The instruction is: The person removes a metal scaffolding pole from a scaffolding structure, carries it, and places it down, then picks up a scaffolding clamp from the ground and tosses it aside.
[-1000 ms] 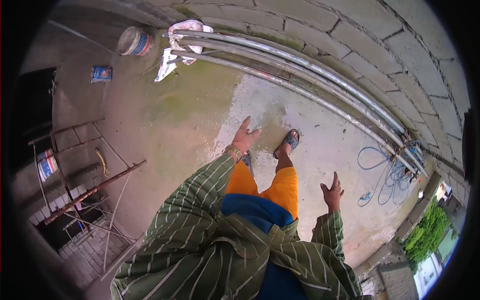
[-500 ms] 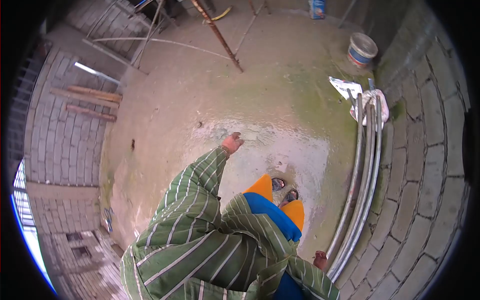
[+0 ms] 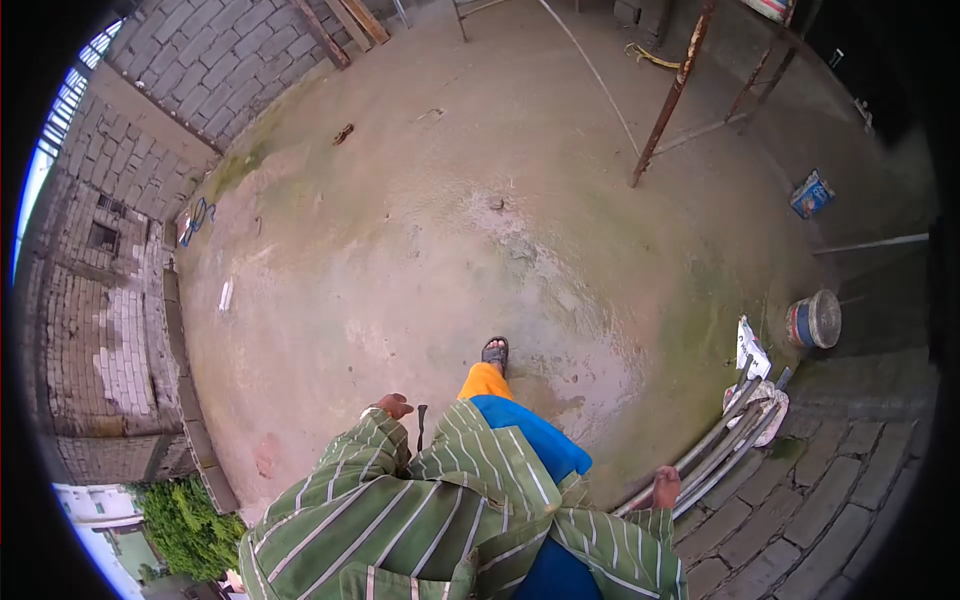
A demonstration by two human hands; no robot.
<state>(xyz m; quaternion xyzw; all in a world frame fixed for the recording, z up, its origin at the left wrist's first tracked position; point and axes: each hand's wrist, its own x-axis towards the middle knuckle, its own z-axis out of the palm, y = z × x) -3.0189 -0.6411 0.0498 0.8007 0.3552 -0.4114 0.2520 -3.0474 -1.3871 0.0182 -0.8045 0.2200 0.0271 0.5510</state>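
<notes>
Low at centre-left, my left hand (image 3: 394,405) hangs out of a green striped sleeve, above the damp concrete floor (image 3: 330,260). Its fingers are loosely bent and apart, and nothing shows in them. A short black strap (image 3: 421,425) dangles just right of it. My right hand (image 3: 666,487) is at the lower right, fingers curled in, with no object showing in it. In this view it overlaps several long metal pipes (image 3: 715,450) lying along the block wall. One sandalled foot (image 3: 495,352) is forward on the floor, below an orange trouser leg.
A rusty metal post (image 3: 672,100) stands at the upper right near a blue packet (image 3: 811,194). A bucket (image 3: 815,320) and white sack (image 3: 752,350) are by the right wall (image 3: 800,500). Blue cord (image 3: 198,218) lies at the left, a brown scrap (image 3: 343,133) farther back.
My view has swung left, bringing the left walls and greenery further in. My left hand has come down and back from its outstretched position. One foot now shows instead of two.
</notes>
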